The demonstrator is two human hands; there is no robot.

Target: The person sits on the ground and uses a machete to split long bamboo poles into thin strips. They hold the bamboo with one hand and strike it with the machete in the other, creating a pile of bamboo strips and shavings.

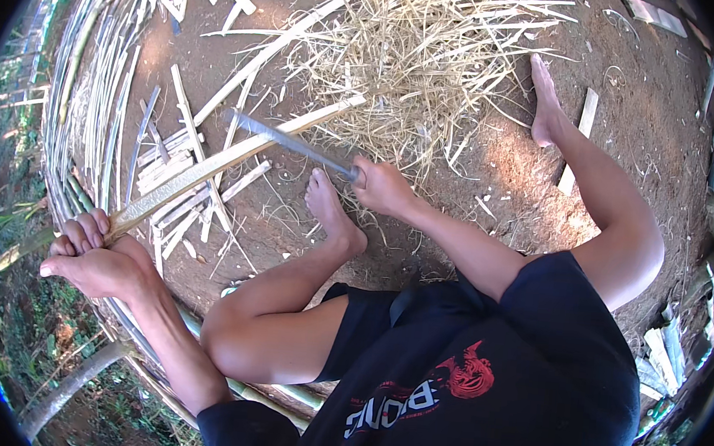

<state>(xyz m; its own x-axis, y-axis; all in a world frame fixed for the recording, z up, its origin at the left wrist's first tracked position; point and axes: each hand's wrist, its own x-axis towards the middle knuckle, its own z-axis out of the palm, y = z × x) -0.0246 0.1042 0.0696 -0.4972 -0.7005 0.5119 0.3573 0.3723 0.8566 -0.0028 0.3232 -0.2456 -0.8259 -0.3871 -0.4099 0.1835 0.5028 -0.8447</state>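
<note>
My left hand (101, 260) is closed round the near end of a long split bamboo strip (202, 171), which slants away up and to the right. In my right hand (383, 187) is the handle of a long-bladed knife (286, 140). Its grey blade points left and crosses the strip near its far part; whether the edge touches the bamboo I cannot tell. The strip's far end lies by a heap of thin shavings (419, 69). My bare feet rest on the ground, one just below the blade and the other right of the heap.
Cut bamboo pieces (178, 177) lie in a loose pile left of centre. Long thin strips (107, 111) are bundled along the left side. A flat slat (579, 140) lies on the dirt beyond my right foot. Green plants (47, 324) grow at the lower left, beside bamboo poles.
</note>
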